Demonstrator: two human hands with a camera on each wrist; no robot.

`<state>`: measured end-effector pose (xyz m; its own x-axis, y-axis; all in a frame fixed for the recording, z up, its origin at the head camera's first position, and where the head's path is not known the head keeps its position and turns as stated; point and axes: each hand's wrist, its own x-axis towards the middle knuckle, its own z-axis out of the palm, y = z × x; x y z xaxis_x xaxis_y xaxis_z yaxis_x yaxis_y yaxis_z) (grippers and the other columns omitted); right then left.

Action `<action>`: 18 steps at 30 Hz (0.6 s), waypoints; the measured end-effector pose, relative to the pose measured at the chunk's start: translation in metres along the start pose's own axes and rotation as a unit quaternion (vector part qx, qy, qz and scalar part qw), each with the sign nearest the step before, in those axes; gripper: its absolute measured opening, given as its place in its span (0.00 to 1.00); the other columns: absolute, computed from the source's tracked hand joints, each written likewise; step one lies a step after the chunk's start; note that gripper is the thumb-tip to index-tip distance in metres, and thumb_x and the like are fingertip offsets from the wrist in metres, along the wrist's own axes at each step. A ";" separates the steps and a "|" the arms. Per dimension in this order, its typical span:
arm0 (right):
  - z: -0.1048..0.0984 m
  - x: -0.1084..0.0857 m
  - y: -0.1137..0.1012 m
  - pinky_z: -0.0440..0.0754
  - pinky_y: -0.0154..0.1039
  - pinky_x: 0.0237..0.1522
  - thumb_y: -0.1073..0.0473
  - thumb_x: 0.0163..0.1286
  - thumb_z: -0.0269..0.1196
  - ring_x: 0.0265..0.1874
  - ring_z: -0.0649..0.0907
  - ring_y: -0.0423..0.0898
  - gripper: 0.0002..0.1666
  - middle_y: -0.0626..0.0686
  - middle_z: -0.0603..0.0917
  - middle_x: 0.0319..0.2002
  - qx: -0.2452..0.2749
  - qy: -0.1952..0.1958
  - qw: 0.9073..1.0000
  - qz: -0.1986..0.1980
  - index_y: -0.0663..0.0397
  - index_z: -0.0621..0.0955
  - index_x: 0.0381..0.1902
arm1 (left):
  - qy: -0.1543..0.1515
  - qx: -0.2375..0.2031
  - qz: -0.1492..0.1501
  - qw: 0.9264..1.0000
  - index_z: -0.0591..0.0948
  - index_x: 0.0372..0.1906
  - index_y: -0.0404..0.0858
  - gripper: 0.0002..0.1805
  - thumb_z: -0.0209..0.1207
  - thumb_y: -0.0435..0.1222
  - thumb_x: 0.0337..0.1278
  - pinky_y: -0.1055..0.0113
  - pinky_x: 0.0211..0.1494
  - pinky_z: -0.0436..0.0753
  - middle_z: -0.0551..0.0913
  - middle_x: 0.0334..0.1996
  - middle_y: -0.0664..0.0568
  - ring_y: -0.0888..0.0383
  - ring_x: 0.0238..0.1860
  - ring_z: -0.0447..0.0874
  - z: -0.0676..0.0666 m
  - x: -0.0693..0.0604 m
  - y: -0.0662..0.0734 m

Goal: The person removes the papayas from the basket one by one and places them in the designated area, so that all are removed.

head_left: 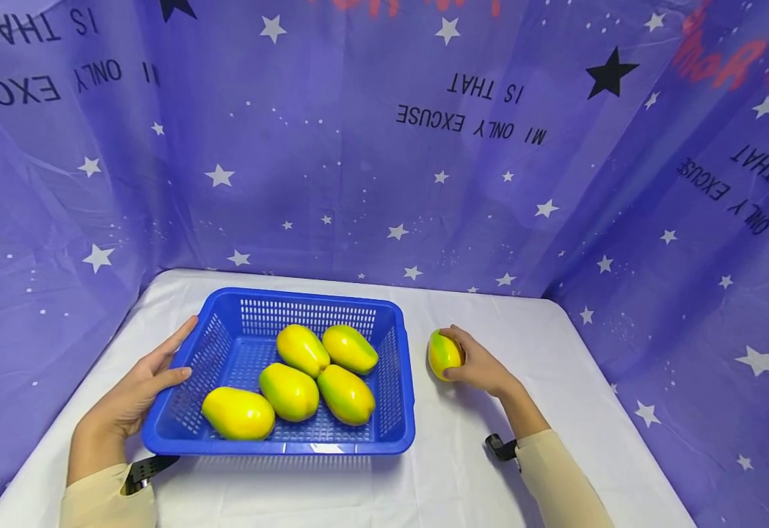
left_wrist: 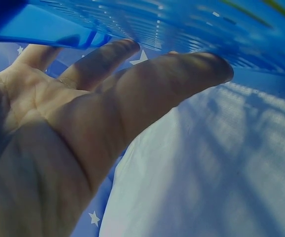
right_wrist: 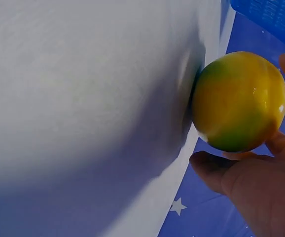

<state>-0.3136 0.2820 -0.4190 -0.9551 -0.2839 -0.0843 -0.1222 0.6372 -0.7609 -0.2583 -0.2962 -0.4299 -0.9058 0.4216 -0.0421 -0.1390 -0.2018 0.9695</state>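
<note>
A blue plastic basket [head_left: 226,449] with slotted walls stands left of centre on the white cloth, holding several yellow-green mangoes [head_left: 288,392]. At its left side is my left hand [head_left: 127,392], with thumb and fingers stretched out against the rim and outer wall. The left wrist view shows the same hand [left_wrist: 83,113] with fairly straight fingers beneath the flared blue wall. To the basket's right, my right hand [head_left: 480,363] grips a single mango [head_left: 442,354] between thumb and fingers. That mango [right_wrist: 238,101] is at the table surface in the right wrist view; whether it touches is unclear.
A white cloth covers the table [head_left: 464,455]. Purple curtains [head_left: 358,183] with stars and lettering hang behind and on both sides. A black wrist camera mount [head_left: 500,446] sticks out from the right wrist, and another strap [head_left: 147,471] sits on the left.
</note>
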 end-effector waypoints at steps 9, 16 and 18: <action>0.000 0.003 -0.005 0.60 0.63 0.67 0.61 0.49 0.71 0.69 0.60 0.60 0.50 0.60 0.50 0.76 -0.015 0.008 1.000 0.016 0.47 0.65 0.71 | -0.015 -0.024 0.004 1.000 0.45 0.77 0.64 0.42 0.45 0.27 0.71 0.43 0.52 0.78 0.56 0.71 0.60 0.53 0.59 0.77 -0.001 -0.001 0.002; -0.008 0.001 -0.008 0.56 0.67 0.67 0.58 0.50 0.71 0.71 0.56 0.63 0.50 0.58 0.51 0.76 -0.020 0.020 0.999 0.020 0.44 0.64 0.72 | -0.014 -0.015 0.005 1.000 0.44 0.77 0.64 0.42 0.45 0.27 0.71 0.45 0.53 0.78 0.49 0.75 0.54 0.55 0.59 0.76 -0.002 -0.001 0.001; -0.012 0.000 -0.010 0.54 0.68 0.67 0.59 0.51 0.70 0.72 0.54 0.64 0.50 0.58 0.51 0.76 -0.019 0.027 0.999 0.008 0.45 0.64 0.72 | -0.008 -0.009 0.003 1.000 0.45 0.77 0.64 0.42 0.46 0.28 0.71 0.47 0.54 0.79 0.47 0.76 0.52 0.55 0.59 0.76 -0.002 -0.001 0.000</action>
<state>-0.3161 0.2841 -0.4035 -0.9700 -0.2356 -0.0609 -0.1162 0.6684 -0.7347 -0.2585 -0.2986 -0.4299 -0.9002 0.4341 -0.0328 -0.1417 -0.2209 0.9649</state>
